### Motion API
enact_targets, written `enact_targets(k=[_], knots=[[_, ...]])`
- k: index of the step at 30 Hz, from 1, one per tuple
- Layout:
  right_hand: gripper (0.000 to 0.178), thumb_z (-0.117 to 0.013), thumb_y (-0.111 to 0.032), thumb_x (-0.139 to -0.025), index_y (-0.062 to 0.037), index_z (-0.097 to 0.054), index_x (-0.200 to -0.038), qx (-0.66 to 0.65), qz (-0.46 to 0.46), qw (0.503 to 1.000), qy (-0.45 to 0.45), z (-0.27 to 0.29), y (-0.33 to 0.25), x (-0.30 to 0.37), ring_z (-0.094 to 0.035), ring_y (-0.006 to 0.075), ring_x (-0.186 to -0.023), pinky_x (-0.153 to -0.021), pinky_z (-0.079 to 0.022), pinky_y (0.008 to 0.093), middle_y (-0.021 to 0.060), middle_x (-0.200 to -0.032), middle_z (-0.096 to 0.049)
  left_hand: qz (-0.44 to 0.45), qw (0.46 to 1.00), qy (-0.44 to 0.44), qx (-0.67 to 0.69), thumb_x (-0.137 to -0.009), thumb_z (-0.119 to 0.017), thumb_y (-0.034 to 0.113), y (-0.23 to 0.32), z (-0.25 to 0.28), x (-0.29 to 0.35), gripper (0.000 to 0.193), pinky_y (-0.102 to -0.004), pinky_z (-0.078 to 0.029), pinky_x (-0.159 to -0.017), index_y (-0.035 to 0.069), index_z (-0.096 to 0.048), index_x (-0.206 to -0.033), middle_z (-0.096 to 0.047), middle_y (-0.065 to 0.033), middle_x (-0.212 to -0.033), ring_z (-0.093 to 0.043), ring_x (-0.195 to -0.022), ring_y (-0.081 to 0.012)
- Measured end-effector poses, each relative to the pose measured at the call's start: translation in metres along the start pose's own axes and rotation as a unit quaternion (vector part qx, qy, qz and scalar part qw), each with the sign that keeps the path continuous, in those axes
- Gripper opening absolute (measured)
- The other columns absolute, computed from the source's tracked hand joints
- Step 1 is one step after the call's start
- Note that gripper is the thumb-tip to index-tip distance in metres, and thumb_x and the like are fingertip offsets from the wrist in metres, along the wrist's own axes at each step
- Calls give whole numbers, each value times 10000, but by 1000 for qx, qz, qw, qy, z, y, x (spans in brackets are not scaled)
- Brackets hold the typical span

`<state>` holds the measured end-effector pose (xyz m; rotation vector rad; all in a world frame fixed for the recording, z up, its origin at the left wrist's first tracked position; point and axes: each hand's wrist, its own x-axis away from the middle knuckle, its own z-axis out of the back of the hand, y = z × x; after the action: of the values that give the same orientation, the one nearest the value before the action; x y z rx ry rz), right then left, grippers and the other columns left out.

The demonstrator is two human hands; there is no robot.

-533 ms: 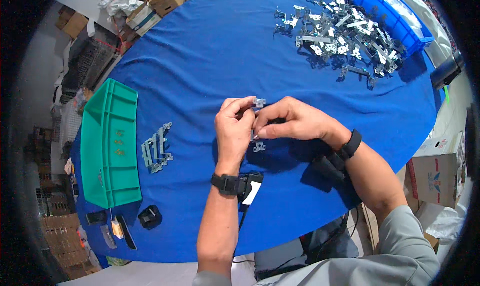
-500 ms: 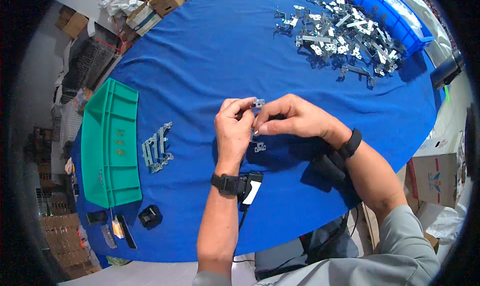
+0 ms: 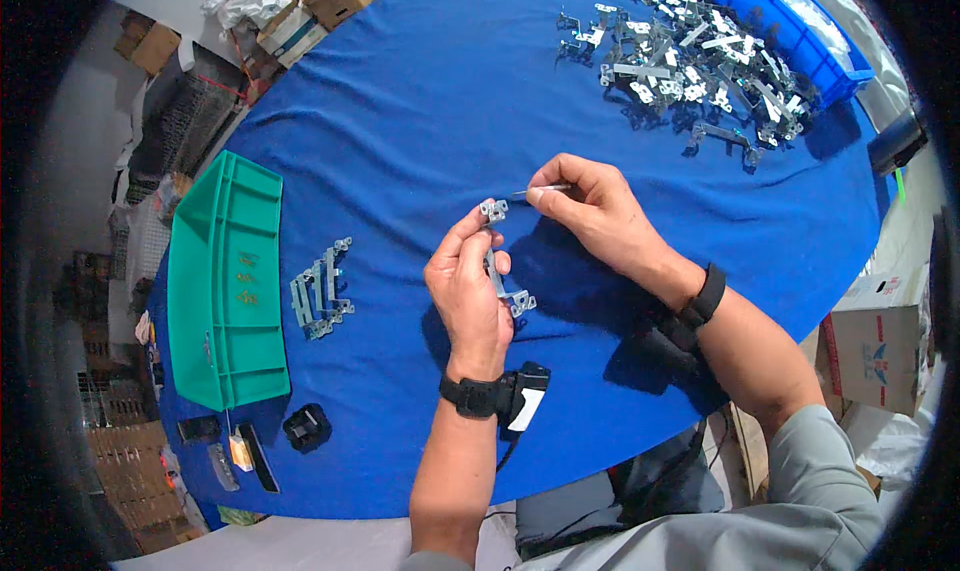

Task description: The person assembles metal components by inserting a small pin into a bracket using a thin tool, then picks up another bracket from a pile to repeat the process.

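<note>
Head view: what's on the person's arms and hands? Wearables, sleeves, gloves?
Both hands are bare, no gloves. The left hand has a black band at the wrist carrying a small black box with a white face on its side. The right hand has a plain black wristband. A grey sleeve covers the right upper arm; both forearms are uncovered. No cables visible.

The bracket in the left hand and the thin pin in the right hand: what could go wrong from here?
1. The left hand pinches the bracket only with its fingertips, above the cloth; it might twist or drop.
2. The right hand holds a thin pin near the bracket's upper end; it could miss, slip out, or prick a finger.
3. A dropped pin might be hard to find on the cloth.
</note>
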<state>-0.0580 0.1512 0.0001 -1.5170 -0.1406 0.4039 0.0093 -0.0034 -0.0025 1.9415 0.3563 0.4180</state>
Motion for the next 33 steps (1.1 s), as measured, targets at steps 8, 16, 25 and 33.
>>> enact_targets(k=[8, 16, 25, 33], knots=[[186, -662, -170, -903, 15, -653, -900, 68, 33, 997, -29, 1, -6, 2, -558, 118, -626, -555, -437, 312, 74, -694, -603, -12, 999, -45, -14, -967, -521, 12, 1, -3, 0, 243, -180, -450, -475, -45, -654, -1162, -688, -101, -977, -605, -746, -73], [177, -638, -153, -910, 21, -642, -883, 149, 122, 981, -13, 2, -2, 2, -595, 186, -623, -559, -449, 344, 120, -708, -611, -9, 996, -82, -16, -937, -619, 26, 0, -13, 1, 267, -165, -410, -423, -34, -639, -1196, -693, -102, -955, -613, -693, -66], [170, -657, -152, -896, 17, -666, -900, 88, 65, 994, -7, 4, -7, 1, -564, 116, -631, -553, -449, 307, 97, -705, -623, -13, 998, -35, -41, -940, -655, 77, -4, -19, 4, 231, -164, -357, -392, -38, -660, -1140, -683, -88, -821, -536, -541, -35], [184, -664, -163, -884, 20, -666, -872, 69, 48, 996, -8, 4, -3, 1, -562, 117, -605, -531, -443, 311, 93, -681, -623, -43, 997, -31, -60, -953, -637, 83, -6, -20, 3, 222, -164, -359, -400, -37, -663, -1138, -686, -87, -818, -521, -516, -33]])
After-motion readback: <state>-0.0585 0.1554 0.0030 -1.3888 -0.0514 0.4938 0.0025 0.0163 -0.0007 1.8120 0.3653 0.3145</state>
